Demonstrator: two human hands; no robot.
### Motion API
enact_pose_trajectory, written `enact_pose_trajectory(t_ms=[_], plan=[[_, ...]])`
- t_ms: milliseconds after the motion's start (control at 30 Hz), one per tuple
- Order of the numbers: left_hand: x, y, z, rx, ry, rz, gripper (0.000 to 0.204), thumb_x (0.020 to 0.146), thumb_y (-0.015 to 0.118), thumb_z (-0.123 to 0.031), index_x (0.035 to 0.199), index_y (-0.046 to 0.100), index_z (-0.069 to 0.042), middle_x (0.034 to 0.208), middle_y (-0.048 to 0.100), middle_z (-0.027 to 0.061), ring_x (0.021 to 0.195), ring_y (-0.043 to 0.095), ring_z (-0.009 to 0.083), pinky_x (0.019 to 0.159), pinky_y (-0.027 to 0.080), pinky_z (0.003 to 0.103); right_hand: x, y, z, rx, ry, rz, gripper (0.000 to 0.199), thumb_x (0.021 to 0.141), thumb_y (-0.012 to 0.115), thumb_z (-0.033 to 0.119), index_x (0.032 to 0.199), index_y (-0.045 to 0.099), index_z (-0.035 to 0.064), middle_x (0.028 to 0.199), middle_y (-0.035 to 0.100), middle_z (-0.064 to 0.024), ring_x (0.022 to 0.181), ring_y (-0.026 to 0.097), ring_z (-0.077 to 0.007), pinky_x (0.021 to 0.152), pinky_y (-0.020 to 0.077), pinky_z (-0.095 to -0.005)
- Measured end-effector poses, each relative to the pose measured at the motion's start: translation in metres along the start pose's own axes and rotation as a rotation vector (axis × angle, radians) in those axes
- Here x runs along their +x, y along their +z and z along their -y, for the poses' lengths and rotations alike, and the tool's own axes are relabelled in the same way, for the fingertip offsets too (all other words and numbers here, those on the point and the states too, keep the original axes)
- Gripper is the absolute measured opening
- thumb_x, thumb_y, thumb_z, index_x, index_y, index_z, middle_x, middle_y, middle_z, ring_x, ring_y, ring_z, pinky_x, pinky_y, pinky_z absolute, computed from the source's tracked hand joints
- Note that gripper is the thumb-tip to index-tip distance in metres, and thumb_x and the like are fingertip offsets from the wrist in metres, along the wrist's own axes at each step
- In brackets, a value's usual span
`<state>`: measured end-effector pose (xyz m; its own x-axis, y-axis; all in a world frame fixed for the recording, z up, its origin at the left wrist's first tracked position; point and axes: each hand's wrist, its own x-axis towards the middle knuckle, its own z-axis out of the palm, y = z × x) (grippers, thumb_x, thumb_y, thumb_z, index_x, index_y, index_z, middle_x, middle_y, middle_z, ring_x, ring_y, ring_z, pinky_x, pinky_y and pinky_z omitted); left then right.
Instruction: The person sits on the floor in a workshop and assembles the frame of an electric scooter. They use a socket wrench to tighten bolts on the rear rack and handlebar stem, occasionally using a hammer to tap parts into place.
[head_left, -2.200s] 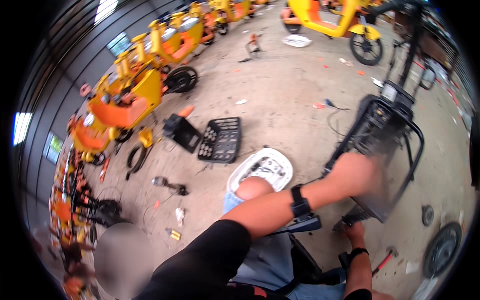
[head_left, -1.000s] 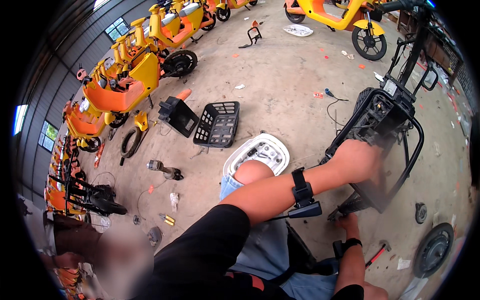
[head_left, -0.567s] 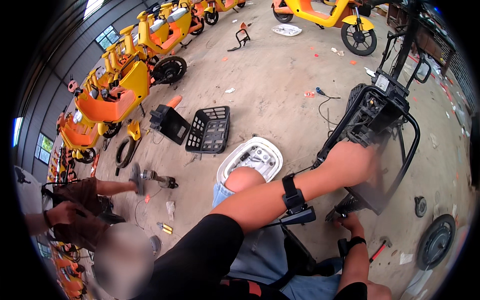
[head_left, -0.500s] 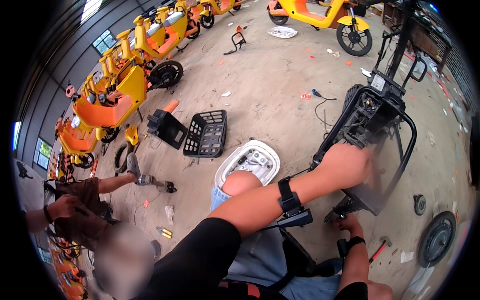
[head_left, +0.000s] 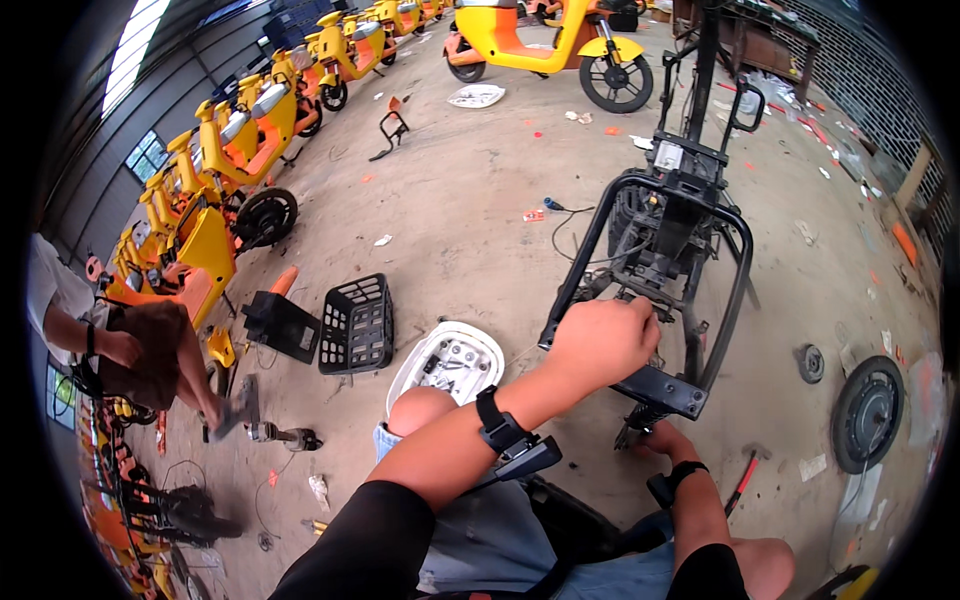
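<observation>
A stripped scooter frame (head_left: 735, 290) of black tubes stands in front of me, with wiring and metal parts inside. My left hand (head_left: 603, 342) is curled closed over its near left side, close to the black end plate (head_left: 665, 390). What those fingers hold, if anything, is hidden. Below that plate, my right hand (head_left: 660, 440) has its fingers bent against a dark metal part (head_left: 637, 424) whose kind I cannot make out. A white tray (head_left: 487, 358) with loose metal parts lies left of the frame, beside my knee.
A black crate (head_left: 357, 325) and a black box (head_left: 282, 325) lie to the left. On the right are a wheel (head_left: 868, 415) and a red-handled hammer (head_left: 741, 482). Yellow scooters (head_left: 245, 130) line the left side; another person (head_left: 140, 340) sits there. Scraps litter the floor.
The view has shifted. My left hand, blurred before, is sharper and further left on the frame. The right hand stays under the end plate. The other person's leg has moved.
</observation>
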<state>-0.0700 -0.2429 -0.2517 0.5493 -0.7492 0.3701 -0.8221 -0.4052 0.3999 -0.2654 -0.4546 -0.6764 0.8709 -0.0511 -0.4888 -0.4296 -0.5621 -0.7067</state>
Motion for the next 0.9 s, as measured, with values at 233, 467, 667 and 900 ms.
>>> enact_pose_trajectory(t_ms=[233,467,667,900], plan=[[0.004,0.001,-0.007,0.021,-0.009,0.01,0.029,0.095,0.056,-0.028,0.078,0.062,-0.005,0.065,0.065,0.0171,0.061,0.065,0.0394,0.058,0.052,0.05,0.002,0.0,-0.004,-0.026,0.12,0.023,0.034,0.074,0.079,0.011,0.108,0.073,0.0096,0.09,0.075,-0.0066,0.08,0.068,-0.0196,0.071,0.0544,-0.0372],[-0.001,0.0,-0.001,0.051,-0.036,0.02,0.029,0.095,0.058,-0.028,0.078,0.063,-0.005,0.068,0.067,0.0172,0.062,0.067,0.0376,0.058,0.054,0.049,-0.016,-0.043,0.072,0.092,0.427,0.302,0.027,0.072,0.082,0.027,0.093,0.071,0.0135,0.067,0.061,-0.0015,0.057,0.052,-0.0139,0.053,0.0428,-0.0315],[0.007,0.002,-0.011,0.038,-0.044,0.029,0.028,0.094,0.06,-0.03,0.08,0.065,-0.007,0.064,0.065,0.0166,0.062,0.066,0.0387,0.058,0.052,0.049,0.005,-0.011,-0.006,0.196,0.223,0.189,0.021,0.072,0.079,0.015,0.091,0.075,0.0085,0.079,0.074,-0.0081,0.068,0.07,-0.0199,0.06,0.0519,-0.0365],[0.002,0.003,-0.005,0.062,-0.076,0.056,0.029,0.095,0.059,-0.031,0.082,0.065,-0.007,0.067,0.067,0.0172,0.063,0.066,0.0395,0.059,0.052,0.051,0.001,-0.005,0.017,0.084,0.257,0.12,0.024,0.07,0.078,0.008,0.094,0.074,0.0061,0.082,0.075,-0.0128,0.075,0.073,-0.025,0.071,0.0578,-0.0405]])
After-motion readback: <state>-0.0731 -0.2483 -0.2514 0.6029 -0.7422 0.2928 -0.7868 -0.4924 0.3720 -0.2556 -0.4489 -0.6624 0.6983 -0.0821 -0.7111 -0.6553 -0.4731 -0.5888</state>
